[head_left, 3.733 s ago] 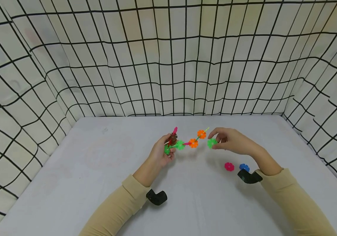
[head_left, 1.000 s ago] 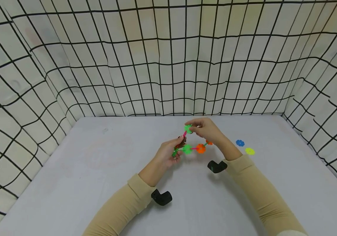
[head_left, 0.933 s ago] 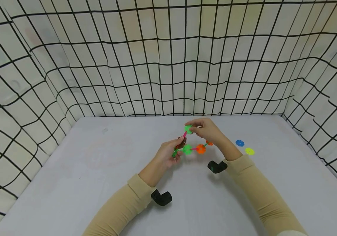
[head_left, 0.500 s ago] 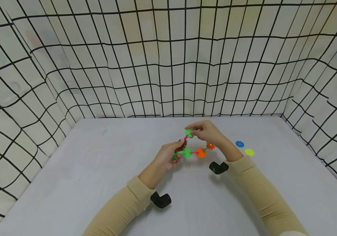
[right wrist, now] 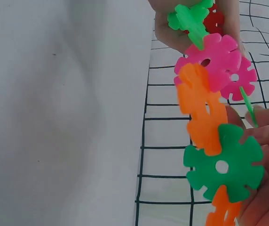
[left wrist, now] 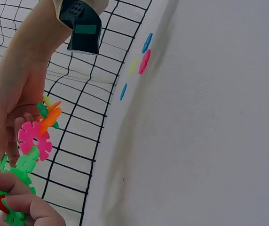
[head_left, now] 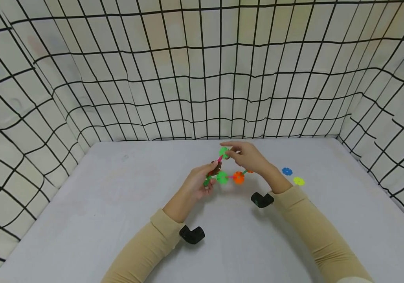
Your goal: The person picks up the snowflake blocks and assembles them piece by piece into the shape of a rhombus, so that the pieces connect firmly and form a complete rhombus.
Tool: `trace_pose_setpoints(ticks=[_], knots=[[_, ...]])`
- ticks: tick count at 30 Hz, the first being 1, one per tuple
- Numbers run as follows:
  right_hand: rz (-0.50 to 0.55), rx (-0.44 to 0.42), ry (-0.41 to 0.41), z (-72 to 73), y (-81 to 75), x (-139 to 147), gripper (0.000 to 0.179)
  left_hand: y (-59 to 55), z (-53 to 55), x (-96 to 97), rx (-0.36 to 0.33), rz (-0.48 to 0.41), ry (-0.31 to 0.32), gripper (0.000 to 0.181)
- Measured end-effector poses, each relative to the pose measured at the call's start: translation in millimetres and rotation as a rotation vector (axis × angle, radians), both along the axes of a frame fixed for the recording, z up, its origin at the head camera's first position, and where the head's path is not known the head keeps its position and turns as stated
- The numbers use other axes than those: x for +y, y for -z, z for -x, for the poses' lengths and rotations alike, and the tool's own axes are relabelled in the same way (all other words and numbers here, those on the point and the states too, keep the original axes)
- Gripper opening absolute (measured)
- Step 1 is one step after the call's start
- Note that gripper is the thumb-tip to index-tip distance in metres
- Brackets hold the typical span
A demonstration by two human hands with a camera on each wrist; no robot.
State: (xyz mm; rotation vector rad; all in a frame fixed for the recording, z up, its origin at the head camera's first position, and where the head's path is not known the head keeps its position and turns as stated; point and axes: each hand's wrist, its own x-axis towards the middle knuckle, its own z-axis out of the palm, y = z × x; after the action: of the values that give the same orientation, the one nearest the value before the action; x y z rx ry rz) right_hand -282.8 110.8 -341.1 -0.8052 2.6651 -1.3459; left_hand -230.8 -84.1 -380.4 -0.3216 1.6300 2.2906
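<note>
My left hand (head_left: 193, 184) holds one end of a chain of interlocking flower-shaped plastic discs, gripping it at a brown disc (head_left: 217, 169) and a small green disc (head_left: 207, 181). A pink disc (head_left: 220, 158) sticks up from the brown one. At its tip my right hand (head_left: 249, 157) pinches a light green disc (head_left: 224, 152), edge-on in the right wrist view; whether its slots are fully joined is unclear. The rest of the chain runs rightward through a green disc (head_left: 222, 177) and an orange disc (head_left: 239, 177) to a dark green disc (right wrist: 224, 165), partly behind my right hand.
A loose blue disc (head_left: 287, 171) and yellow disc (head_left: 299, 181) lie on the white table (head_left: 117, 220), right of my right forearm. The left wrist view also shows a pink disc (left wrist: 144, 61) and another blue disc (left wrist: 147, 43). Black-grid netting (head_left: 202, 90) surrounds the table.
Since the oldest frame, my right hand has carried the light green disc leftward to the upright pink disc. Over the last second both hands stay nearly in place, with slight up-and-down shifts.
</note>
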Motion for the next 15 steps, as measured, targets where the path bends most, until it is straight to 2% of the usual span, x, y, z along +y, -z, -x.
trace_pose_setpoints(ticks=[4,8,12,15], knots=[[0.064,0.033,0.062,-1.9,-1.4,1.8,0.036,1.3,2.5,-3.2,0.002,-0.020,-0.019,0.021],[0.131,0.074,0.107,-3.6,-4.7,6.9,0.034,3.3,3.3,-6.1,-0.024,-0.036,-0.061,0.017],[0.144,0.109,0.139,-5.0,-10.7,21.1,0.033,2.4,5.7,-9.5,-0.062,-0.062,-0.113,0.015],[0.127,0.118,0.171,-4.0,-12.3,39.3,0.033,0.4,8.6,-12.4,-0.092,-0.121,-0.143,0.016]])
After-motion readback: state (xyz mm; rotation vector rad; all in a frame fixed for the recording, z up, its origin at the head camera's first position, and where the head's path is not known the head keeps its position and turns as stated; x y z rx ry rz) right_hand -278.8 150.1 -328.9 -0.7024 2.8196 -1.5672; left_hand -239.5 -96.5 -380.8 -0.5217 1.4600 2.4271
